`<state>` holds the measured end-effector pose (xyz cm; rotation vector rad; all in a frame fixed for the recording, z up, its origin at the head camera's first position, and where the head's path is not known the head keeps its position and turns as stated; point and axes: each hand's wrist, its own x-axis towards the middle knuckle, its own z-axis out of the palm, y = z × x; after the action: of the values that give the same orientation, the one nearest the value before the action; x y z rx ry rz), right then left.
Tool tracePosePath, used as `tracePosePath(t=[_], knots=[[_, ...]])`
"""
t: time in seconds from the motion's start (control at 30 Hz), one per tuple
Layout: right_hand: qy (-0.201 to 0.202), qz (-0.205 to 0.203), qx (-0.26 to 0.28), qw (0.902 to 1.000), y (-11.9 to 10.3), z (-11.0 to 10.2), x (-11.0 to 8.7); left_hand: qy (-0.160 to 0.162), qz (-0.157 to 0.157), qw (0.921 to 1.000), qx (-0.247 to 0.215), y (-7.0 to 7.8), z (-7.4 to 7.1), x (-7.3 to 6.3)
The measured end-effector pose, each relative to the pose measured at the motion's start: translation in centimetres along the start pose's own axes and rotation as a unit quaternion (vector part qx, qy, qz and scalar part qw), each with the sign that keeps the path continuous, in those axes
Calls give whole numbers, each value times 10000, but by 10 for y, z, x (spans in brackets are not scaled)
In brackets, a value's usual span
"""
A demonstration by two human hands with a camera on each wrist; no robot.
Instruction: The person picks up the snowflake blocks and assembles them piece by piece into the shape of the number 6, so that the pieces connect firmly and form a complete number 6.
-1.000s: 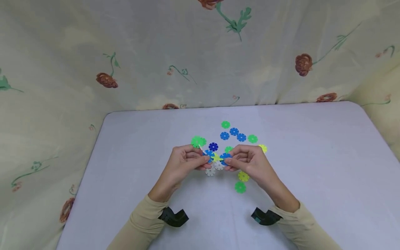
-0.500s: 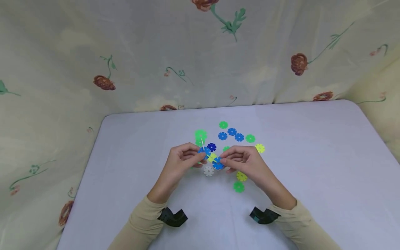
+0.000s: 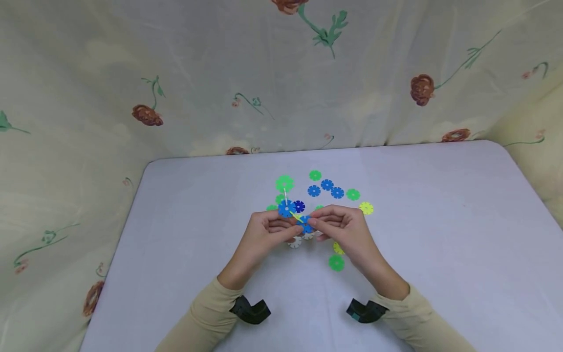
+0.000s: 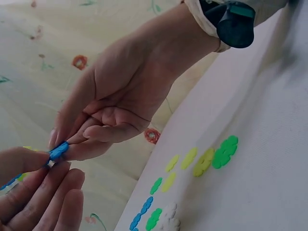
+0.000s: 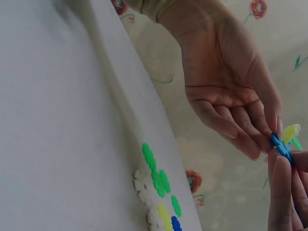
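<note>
Several toy snowflake discs with notched rims are slotted into a chain between the hands. A green disc (image 3: 285, 184) tops it, then a white disc (image 3: 285, 196) seen edge-on, an upper blue disc (image 3: 287, 209) and a thin yellow disc (image 3: 295, 216). At the lower end is another blue disc (image 3: 306, 229), which looks like it overlaps further blue. My left hand (image 3: 269, 233) pinches this lower blue between thumb and fingers. From the other side my right hand (image 3: 346, 227) pinches it too. Both wrist views show fingertips of both hands meeting on blue plastic (image 4: 58, 151).
Loose discs lie on the white table (image 3: 211, 195): blue ones (image 3: 327, 185), a green one (image 3: 336, 263), a yellow one (image 3: 366, 208), a dark blue one (image 3: 299, 206) and white ones (image 5: 141, 186). A flowered curtain (image 3: 198, 73) hangs behind the table.
The left hand has shifted its pinch from the upper blue disc down to the lower blue, closer to the right hand. The chain has swung more upright, its green end pointing away.
</note>
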<state>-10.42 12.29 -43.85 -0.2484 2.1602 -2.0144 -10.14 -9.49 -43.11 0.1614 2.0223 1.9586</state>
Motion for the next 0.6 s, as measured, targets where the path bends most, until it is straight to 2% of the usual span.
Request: tracePosePath(t=[0.13, 0.23, 0.33, 0.4, 0.5, 0.57, 0.6], knots=[[-68, -76, -141, 9998, -1, 1, 0, 106, 45, 9999, -60, -1, 0, -1], [-277, -112, -375, 9989, -2, -2, 2, 137, 36, 9999, -98, 0, 0, -1], [-634, -140, -1069, 9921, -2, -10, 5, 217, -18, 9996, -170, 2, -1, -1], [-886, -161, -1909, 9775, -1, -19, 8, 281, -56, 9992, -272, 3, -2, -1], [-1209, -105, -3251, 9379, 2, -32, 11, 366, -49, 9986, -385, 4, -2, 0], [-1438, -9, -3769, 9150, 5, -39, 13, 395, -11, 9983, -424, 5, -3, 0], [-1549, 48, -3900, 9077, 6, -41, 13, 416, 12, 9982, -428, 5, -3, 0]])
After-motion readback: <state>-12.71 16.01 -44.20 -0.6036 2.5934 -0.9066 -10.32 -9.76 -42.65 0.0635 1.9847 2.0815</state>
